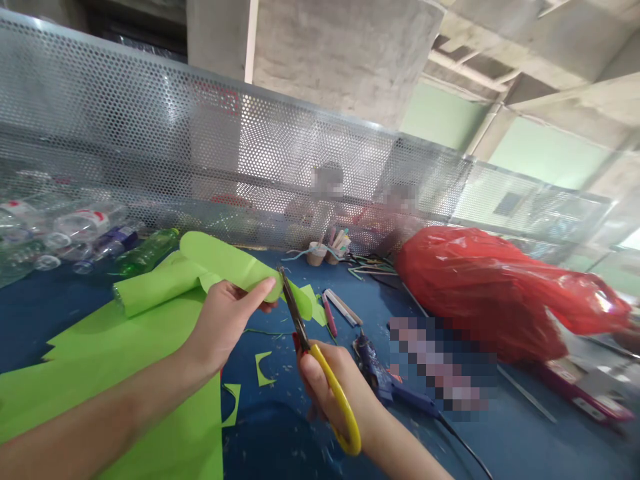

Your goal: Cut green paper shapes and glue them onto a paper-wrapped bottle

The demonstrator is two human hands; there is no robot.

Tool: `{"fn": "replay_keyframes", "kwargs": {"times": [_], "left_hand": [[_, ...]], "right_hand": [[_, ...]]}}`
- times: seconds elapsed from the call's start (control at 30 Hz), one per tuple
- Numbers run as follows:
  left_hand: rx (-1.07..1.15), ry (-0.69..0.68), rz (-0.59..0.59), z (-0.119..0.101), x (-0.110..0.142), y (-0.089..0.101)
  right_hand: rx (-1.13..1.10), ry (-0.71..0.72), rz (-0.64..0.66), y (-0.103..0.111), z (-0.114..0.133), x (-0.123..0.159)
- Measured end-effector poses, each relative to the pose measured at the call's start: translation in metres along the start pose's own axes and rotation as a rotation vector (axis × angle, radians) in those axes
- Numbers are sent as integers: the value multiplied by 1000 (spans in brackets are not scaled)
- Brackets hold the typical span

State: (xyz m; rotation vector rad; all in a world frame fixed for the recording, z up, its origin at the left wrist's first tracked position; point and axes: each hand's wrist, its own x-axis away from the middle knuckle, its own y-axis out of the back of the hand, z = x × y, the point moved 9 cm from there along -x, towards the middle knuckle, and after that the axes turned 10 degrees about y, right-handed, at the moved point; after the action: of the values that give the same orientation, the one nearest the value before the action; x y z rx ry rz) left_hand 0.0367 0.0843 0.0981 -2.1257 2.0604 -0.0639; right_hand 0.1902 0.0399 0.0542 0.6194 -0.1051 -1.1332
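Observation:
My left hand [225,320] pinches a rounded strip of lime-green paper [225,260] between thumb and fingers. In my right hand [333,380] is a pair of scissors with yellow handles [345,417], its dark blades pointing up and away. The blades meet the right end of the strip, and a narrow green piece [303,303] hangs just beyond them. Under my left forearm lie large green paper sheets [165,400], with a rolled green sheet [160,285] on top. Small green offcuts [263,370] are scattered between my hands.
A blue glue gun [375,373] with a cord lies right of my right hand. Markers [329,315] and cups of pens [317,253] are farther back. A red plastic bag [480,287] bulges at right; plastic bottles [85,227] line the left. A perforated metal screen [280,153] runs behind.

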Motion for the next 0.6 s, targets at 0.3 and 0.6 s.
{"fn": "replay_keyframes", "kwargs": {"times": [0.3,0.6], "left_hand": [[-13,13,-1,2,-2,1],[16,-13,25,-4,-1,-1]], "right_hand": [[-16,-31,-2,-3,-4,1],[-11,-13,-9,-2,-1,0]]}}
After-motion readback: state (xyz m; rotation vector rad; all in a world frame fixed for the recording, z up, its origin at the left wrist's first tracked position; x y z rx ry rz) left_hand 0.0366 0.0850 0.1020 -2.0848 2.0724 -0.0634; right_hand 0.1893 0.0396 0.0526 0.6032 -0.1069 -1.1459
